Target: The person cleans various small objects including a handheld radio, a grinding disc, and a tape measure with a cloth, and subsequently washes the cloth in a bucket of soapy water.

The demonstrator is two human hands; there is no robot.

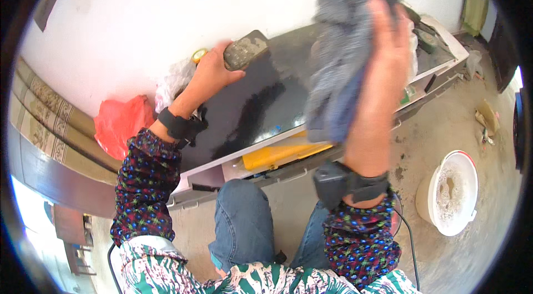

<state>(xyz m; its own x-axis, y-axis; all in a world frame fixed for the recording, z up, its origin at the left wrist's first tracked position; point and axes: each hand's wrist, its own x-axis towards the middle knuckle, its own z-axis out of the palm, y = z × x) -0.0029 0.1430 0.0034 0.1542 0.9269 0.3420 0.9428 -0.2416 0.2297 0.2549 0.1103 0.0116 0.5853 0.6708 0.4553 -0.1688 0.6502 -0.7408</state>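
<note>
My left hand grips the near end of a worn, dusty rectangular box at the wall side of a dark glossy cabinet top. In my right hand is a grey and blue cloth, blurred and raised over the right part of the cabinet. Wet, dark streaks mark the glossy surface between the hands. A yellow roll of tape lies just beyond my left hand, against the wall.
Plastic bags, one clear and one red, stand at the left. Below the top, a yellow object fills an open compartment. A white bucket of sudsy water stands on the floor at right. Several items crowd the cabinet's far right end.
</note>
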